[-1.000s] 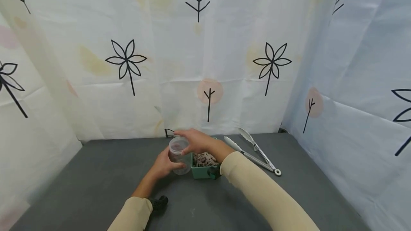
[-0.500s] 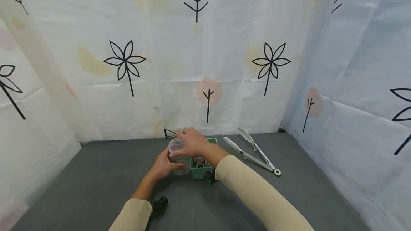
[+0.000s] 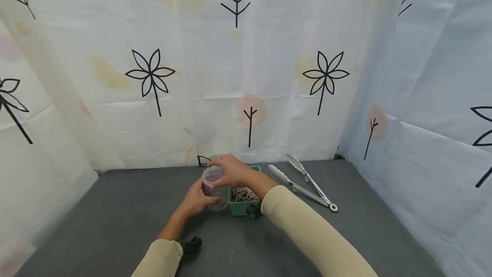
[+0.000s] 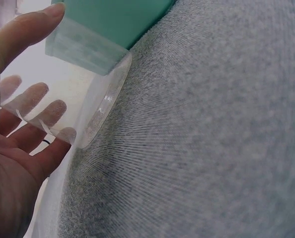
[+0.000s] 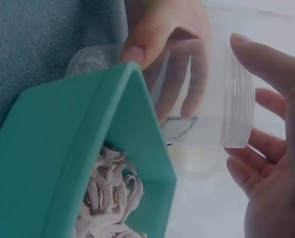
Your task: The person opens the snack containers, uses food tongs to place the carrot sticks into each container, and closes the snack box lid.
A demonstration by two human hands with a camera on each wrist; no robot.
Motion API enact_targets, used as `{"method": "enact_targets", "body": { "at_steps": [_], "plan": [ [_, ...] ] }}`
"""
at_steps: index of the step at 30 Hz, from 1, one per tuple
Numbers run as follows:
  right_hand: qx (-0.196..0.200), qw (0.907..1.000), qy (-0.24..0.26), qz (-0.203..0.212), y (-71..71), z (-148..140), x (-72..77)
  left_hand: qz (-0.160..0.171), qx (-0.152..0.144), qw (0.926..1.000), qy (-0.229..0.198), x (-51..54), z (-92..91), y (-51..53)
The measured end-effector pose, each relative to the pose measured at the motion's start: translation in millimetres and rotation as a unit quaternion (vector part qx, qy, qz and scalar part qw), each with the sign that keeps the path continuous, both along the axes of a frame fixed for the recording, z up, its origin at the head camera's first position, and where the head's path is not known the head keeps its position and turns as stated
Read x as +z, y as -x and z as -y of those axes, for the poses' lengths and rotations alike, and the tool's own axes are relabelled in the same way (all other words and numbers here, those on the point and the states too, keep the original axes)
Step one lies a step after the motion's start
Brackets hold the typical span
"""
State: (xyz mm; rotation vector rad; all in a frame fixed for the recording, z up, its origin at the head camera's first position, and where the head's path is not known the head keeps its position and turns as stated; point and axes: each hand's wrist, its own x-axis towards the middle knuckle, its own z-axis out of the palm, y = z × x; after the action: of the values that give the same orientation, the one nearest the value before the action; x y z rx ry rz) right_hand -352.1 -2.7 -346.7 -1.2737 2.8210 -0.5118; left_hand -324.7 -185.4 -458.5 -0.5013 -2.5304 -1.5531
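Note:
A clear plastic jar (image 3: 222,192) with a translucent screw lid (image 5: 243,99) stands upright on the grey table. My left hand (image 3: 193,199) grips the jar's body, thumb on the near side and fingers around the back. From above, my right hand (image 3: 232,172) holds the lid's rim between thumb and fingers. Just right of the jar sits a green plastic bin (image 3: 239,209), partly covered by the right forearm. Pale greyish-pink curled strips (image 5: 110,198) lie in it; their kind is unclear. The jar looks empty through its wall.
Metal tongs (image 3: 309,195) with pale tips lie spread behind and right of the bin. A patterned white curtain (image 3: 276,76) hangs behind the table and along both sides. The dark grey tabletop (image 3: 134,208) extends left and in front.
My right hand has turned on the lid, its thumb moving left around the rim and then slightly back right. The left hand and the jar have stayed in place.

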Motion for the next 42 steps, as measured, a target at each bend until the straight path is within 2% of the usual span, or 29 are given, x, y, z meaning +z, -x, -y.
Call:
{"method": "enact_targets", "body": {
  "at_steps": [6,12,14,17,19,22,24,26,31,33,37,42],
  "plan": [
    [0.043,0.9985,0.012,0.031,3.8,-3.4,3.8,0.006,0.0,1.0,-0.006,1.9,-0.8,-2.8],
    [0.061,0.9945,0.02,0.083,3.8,-3.7,8.7,0.002,-0.007,0.9999,-0.015,1.3,-0.7,-3.1],
    [0.057,0.9947,0.016,0.083,2.8,-3.0,8.5,0.001,-0.008,0.9999,-0.01,0.0,0.0,-2.7],
    [0.024,0.9984,0.003,0.051,0.3,-0.7,6.5,0.011,-0.009,0.9999,-0.005,-0.5,0.5,-2.9],
    [-0.012,0.9997,-0.019,0.012,-1.6,1.6,3.9,0.02,-0.006,0.9998,-0.001,-1.0,0.7,-2.6],
    [-0.061,0.9956,-0.059,-0.041,-4.7,5.6,0.4,0.025,-0.001,0.9997,0.004,-1.3,0.3,-2.5],
    [-0.076,0.9921,-0.078,-0.062,-6.8,8.3,-0.3,0.025,0.0,0.9997,0.002,-1.3,0.1,-2.1],
    [-0.082,0.9907,-0.084,-0.068,-8.1,10.5,0.1,0.027,-0.005,0.9996,-0.001,7.5,-1.2,-8.1],
    [-0.066,0.9955,-0.06,-0.032,-6.6,9.8,4.6,0.03,-0.022,0.9993,0.0,34.1,-5.1,-25.9],
    [-0.048,0.9978,-0.044,-0.01,-5.2,8.0,6.0,0.026,-0.021,0.9994,0.005,36.0,-5.5,-27.4],
    [-0.011,0.9994,-0.014,0.03,-3.0,4.9,7.3,0.024,-0.02,0.9995,0.003,33.0,-4.7,-25.4],
    [0.012,0.9975,0.002,0.07,-3.9,2.6,9.9,0.019,-0.018,0.9996,-0.009,11.3,-0.9,-10.4]
  ]
}}
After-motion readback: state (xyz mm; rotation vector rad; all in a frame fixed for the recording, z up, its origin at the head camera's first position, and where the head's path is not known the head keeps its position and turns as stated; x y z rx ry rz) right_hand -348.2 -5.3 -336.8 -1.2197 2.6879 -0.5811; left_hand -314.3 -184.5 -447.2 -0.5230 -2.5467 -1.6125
